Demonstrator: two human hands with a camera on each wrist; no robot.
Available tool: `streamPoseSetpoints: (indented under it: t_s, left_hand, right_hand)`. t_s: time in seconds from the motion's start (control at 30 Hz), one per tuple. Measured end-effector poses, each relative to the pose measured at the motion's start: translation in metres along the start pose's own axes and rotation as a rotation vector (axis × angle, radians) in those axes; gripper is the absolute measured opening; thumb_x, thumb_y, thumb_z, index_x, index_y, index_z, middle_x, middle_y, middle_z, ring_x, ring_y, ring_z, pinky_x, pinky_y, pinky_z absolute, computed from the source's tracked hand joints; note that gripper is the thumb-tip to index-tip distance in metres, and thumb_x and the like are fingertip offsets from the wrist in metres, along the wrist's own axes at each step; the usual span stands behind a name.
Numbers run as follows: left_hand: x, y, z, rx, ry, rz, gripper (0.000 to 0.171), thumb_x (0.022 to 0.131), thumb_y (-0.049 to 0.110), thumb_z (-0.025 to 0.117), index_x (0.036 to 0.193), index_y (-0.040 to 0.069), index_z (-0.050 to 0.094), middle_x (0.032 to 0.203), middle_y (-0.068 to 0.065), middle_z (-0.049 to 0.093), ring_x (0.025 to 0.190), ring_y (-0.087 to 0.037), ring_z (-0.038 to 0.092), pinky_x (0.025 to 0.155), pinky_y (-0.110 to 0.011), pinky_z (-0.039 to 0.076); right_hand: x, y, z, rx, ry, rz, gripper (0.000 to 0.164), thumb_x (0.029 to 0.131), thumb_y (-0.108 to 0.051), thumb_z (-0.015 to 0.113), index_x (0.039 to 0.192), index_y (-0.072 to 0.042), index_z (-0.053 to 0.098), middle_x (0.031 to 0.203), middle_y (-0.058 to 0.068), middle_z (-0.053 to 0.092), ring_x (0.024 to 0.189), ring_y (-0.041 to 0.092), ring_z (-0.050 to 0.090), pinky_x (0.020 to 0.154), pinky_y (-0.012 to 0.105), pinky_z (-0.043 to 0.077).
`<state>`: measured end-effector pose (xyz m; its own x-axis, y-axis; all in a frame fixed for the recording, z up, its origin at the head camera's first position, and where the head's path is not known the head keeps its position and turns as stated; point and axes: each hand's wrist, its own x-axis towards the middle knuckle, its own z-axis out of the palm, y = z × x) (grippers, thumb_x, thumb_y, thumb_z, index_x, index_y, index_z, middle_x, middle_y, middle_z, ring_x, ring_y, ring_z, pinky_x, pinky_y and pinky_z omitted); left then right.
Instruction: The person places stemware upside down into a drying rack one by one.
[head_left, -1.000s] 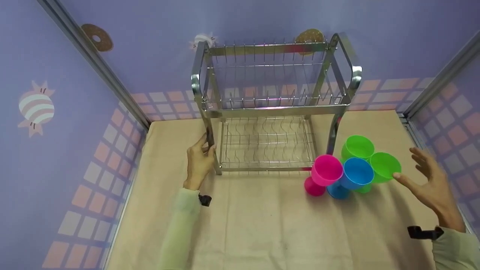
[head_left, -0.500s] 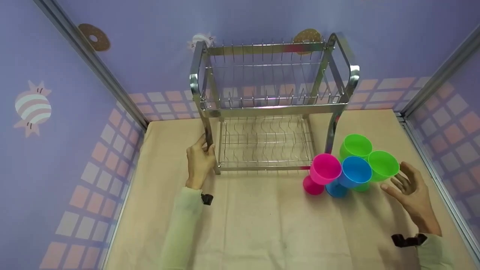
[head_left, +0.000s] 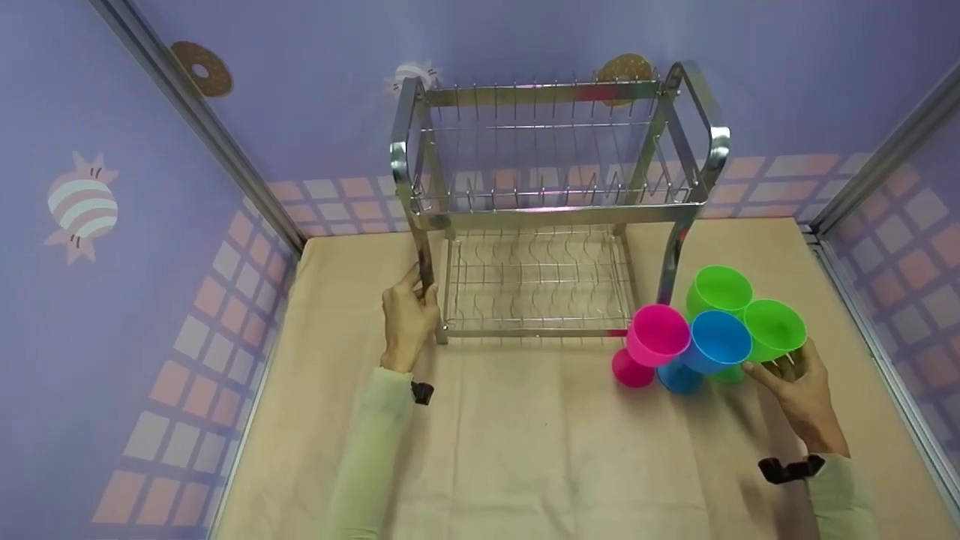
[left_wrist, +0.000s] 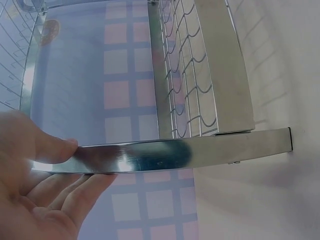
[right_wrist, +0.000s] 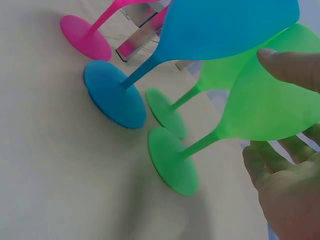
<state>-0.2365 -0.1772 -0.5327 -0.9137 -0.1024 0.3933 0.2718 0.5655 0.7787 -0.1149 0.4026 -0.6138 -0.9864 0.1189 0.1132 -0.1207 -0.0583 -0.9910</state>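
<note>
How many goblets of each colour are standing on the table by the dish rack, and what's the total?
Green goblets: 2
Blue goblet: 1
Pink goblet: 1
Total: 4

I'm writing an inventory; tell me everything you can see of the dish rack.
The two-tier dish rack looks like shiny metal: flat-bar frame with rounded upper corners, thin wire shelves, the lower one's wires wavy. It stands upright on beige cloth. The left hand grips its left front leg. The pink goblet stands by its right front leg, contact unclear, and a pinkish tint shows on its lower front bar.
</note>
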Motion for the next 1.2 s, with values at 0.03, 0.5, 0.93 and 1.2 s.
streamPoseSetpoints:
  t_s: [0.03,0.5,0.93,1.2]
  left_hand:
    - [0.0,0.0,0.0,-0.005,0.0,-0.002,0.027,0.096,-0.01,0.071,0.122,-0.001,0.072,0.128,-0.026,0.073,0.104,-0.042,0.077,0.082,-0.042,0.068]
    - [0.002,0.004,0.0,0.002,-0.001,-0.02,0.034,0.098,-0.008,0.07,0.131,-0.003,0.071,0.131,-0.028,0.071,0.105,-0.043,0.076,0.084,-0.045,0.067]
    - [-0.002,0.002,0.001,0.009,0.008,-0.046,0.032,0.097,-0.008,0.071,0.128,-0.003,0.072,0.127,-0.026,0.074,0.102,-0.04,0.078,0.081,-0.045,0.068]
    - [-0.004,0.001,0.001,0.001,-0.003,-0.033,0.023,0.097,-0.009,0.069,0.118,-0.002,0.073,0.124,-0.026,0.075,0.104,-0.041,0.078,0.084,-0.045,0.068]
  right_hand:
    - [0.0,0.001,0.0,0.015,0.004,-0.008,0.093,0.091,0.02,0.071,0.167,-0.015,0.031,0.159,0.001,0.045,0.139,0.003,0.053,0.107,0.01,0.05]
    - [0.007,0.002,0.004,0.119,0.003,-0.035,0.085,0.09,0.025,0.066,0.163,-0.006,0.037,0.15,0.006,0.052,0.13,0.008,0.063,0.101,0.02,0.059]
    - [0.003,-0.008,0.004,0.101,0.047,-0.047,0.085,0.089,0.026,0.067,0.162,-0.006,0.04,0.149,0.004,0.054,0.131,0.008,0.062,0.102,0.017,0.057]
    - [-0.001,-0.018,0.003,0.131,0.083,-0.054,0.084,0.087,0.028,0.068,0.16,-0.005,0.042,0.146,0.006,0.055,0.13,0.011,0.062,0.101,0.018,0.058]
